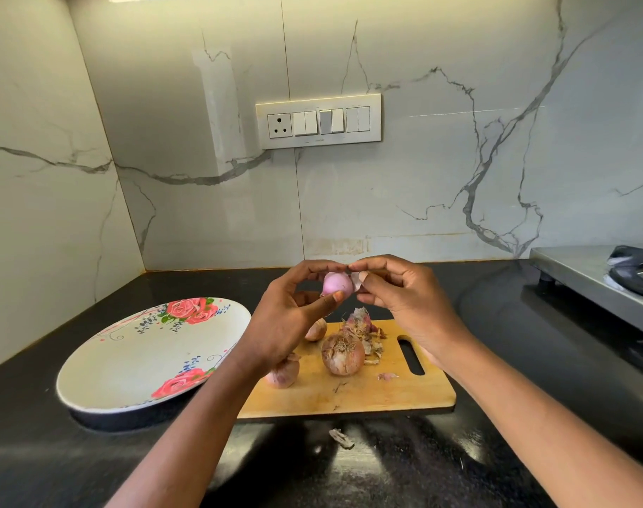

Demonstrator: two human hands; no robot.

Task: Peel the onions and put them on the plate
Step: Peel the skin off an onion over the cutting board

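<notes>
Head view: left hand (283, 320) half-hides small onion (314, 330).

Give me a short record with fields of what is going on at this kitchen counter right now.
Activity: peeling an onion held above the cutting board
Left hand: grips the peeled onion
Right hand: fingers pinch a flap of skin at the onion's side
Unpeeled onions: three on the board, the largest in the middle
Peel scraps: piled on the board; one scrap on the counter
Plate: left of the board, holds no onion yet
Stove: far right
</notes>
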